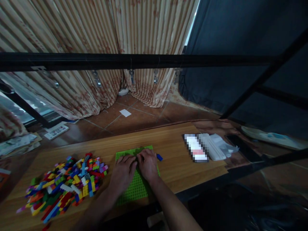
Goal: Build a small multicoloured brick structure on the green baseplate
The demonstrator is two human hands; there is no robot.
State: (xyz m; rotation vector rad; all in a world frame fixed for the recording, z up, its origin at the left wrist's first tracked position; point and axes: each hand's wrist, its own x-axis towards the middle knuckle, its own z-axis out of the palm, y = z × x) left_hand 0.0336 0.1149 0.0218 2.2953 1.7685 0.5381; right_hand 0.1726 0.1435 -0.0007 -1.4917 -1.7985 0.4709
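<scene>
One blue brick slants near-right, just right of our right hand; beside our left hand, its fingers curl over the green baseplate, pinching what we cannot tell.

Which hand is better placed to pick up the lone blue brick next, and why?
Probably the right hand: it is nearest the blue brick, just right of the green board. The left hand is farther away, toward the brick pile.

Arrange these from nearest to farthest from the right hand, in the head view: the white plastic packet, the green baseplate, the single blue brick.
1. Green baseplate: directly under the right hand.
2. Single blue brick: just right of the baseplate.
3. White plastic packet: farther right.
</scene>
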